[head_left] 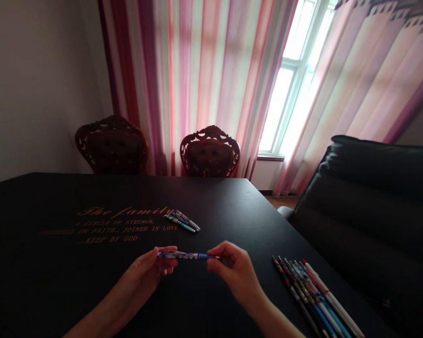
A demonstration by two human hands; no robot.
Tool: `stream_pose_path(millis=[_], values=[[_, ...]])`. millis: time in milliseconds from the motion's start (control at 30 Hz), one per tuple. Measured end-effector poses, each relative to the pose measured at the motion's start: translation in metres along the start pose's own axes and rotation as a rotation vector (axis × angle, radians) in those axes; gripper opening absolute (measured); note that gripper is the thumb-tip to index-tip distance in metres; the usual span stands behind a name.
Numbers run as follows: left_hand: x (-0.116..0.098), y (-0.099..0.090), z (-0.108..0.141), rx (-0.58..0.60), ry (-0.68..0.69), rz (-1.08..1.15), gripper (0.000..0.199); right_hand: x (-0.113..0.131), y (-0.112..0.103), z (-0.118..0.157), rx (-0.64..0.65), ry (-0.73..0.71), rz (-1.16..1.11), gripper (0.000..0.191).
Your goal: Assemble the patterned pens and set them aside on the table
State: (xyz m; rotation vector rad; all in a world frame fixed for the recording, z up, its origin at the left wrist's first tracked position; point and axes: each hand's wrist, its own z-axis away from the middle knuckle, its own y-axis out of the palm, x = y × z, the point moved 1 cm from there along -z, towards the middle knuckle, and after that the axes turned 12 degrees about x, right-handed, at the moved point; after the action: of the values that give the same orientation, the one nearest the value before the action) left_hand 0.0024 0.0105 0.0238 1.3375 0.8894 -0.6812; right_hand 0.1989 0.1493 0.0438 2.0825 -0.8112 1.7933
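A blue and purple patterned pen (192,256) is held level above the dark table, one end in each hand. My left hand (151,265) is closed around its left end. At the right end, the thumb and fingers of my right hand (232,263) pinch the pen near its tip. Beyond my hands, a small group of pens (182,220) lies on the table beside the printed lettering. To the right of my right forearm lies a row of several pens (310,293), side by side, with patterned, blue, white and red barrels.
The black table (225,202) carries gold lettering (123,223) on its left half. Two carved chairs (210,152) stand at its far edge, before striped curtains (211,70). A black leather chair (380,211) is close to the right edge. A window (289,84) shows behind.
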Motion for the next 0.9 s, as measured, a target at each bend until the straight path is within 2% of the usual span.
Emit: stream_pose_path(millis=[100, 233, 300, 400, 467, 567, 667, 733, 833, 900], values=[[0.001, 0.003, 0.000, -0.049, -0.007, 0.048, 0.039, 0.002, -0.001, 0.000, 0.015, -0.032, 0.077, 0.014], [-0.004, 0.006, 0.000, -0.090, -0.026, 0.007, 0.045, 0.007, 0.000, 0.003, 0.018, -0.052, 0.377, 0.009], [-0.004, 0.001, -0.001, -0.093, -0.020, -0.071, 0.048, 0.014, 0.001, 0.005, 0.047, -0.065, 0.542, 0.009], [0.000, -0.017, -0.008, -0.062, 0.003, -0.247, 0.060, 0.032, -0.002, 0.007, 0.075, -0.123, 0.754, 0.007], [0.005, -0.030, -0.015, -0.076, 0.010, -0.411, 0.068, 0.044, -0.011, 0.011, 0.014, -0.112, 0.903, 0.006], [0.011, -0.040, -0.021, -0.094, 0.030, -0.623, 0.067, 0.049, -0.034, 0.032, -0.153, 0.058, 1.074, 0.007], [0.014, -0.039, -0.018, -0.090, 0.019, -0.761, 0.056, 0.033, -0.059, 0.074, -0.359, 0.227, 1.193, 0.016], [0.016, -0.036, -0.016, -0.092, 0.010, -0.797, 0.053, 0.013, -0.072, 0.105, -0.442, 0.257, 1.242, 0.017], [0.018, -0.031, -0.015, -0.108, 0.036, -0.804, 0.055, -0.016, -0.082, 0.140, -0.481, 0.294, 1.319, 0.016], [0.018, -0.027, -0.015, -0.120, 0.065, -0.805, 0.056, -0.026, -0.084, 0.151, -0.479, 0.290, 1.390, 0.016]])
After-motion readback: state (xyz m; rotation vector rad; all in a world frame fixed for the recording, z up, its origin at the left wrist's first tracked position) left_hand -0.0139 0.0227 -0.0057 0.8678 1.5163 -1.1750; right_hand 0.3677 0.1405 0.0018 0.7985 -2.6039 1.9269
